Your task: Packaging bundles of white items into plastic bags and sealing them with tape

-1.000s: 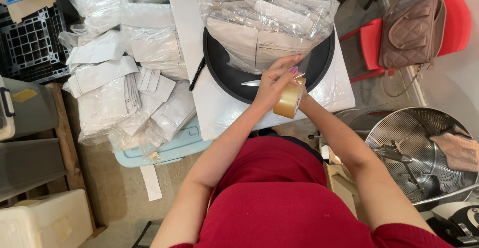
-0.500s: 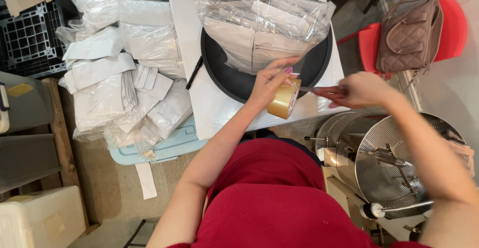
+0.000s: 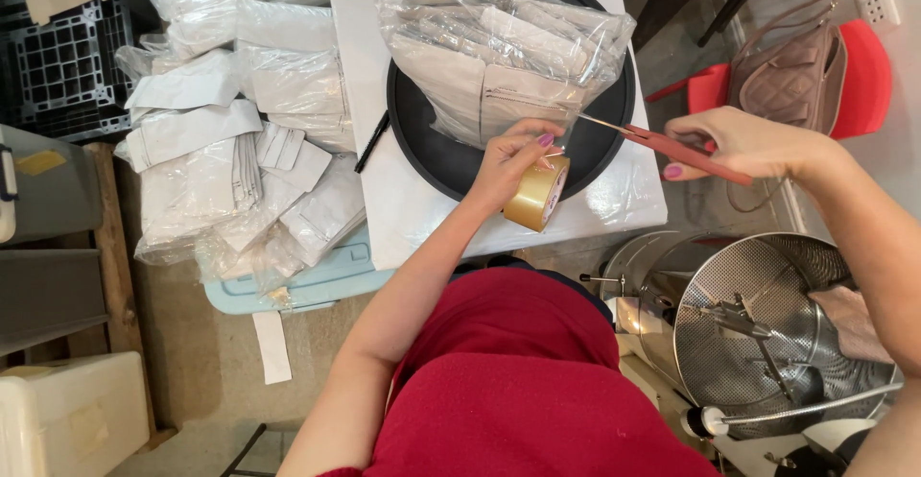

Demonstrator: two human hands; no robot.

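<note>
Gold-brown and glossy, the roll of tape [image 3: 537, 194] sat at the near edge of the white bench [image 3: 384, 179], clasped in the left hand [image 3: 508, 160], whose grip was closed around the roll's upper rim with the thumb pressed toward the pulled end. The right hand [image 3: 743, 141], out past the bench's right side, had its grip clenched on a pair of red-handled scissors [image 3: 662, 146], the thin metal blades pointing left toward the tape. The step in hand looked like cutting a drawn length of tape; the next move would call for keeping the strip taut and bringing the blades square across it (the strip itself was too thin to make out clearly). Just behind the roll lay a round black tray [image 3: 432, 141], matte and shallow, carrying a crinkled clear plastic bag of pale folded packets [image 3: 499, 45]. More such packets, soft and rumpled in shiny film, were heaped to the left [image 3: 230, 141]. A perforated steel drum [image 3: 767, 333] stood by the right arm, and a quilted bag rested on a red chair [image 3: 859, 79].
</note>
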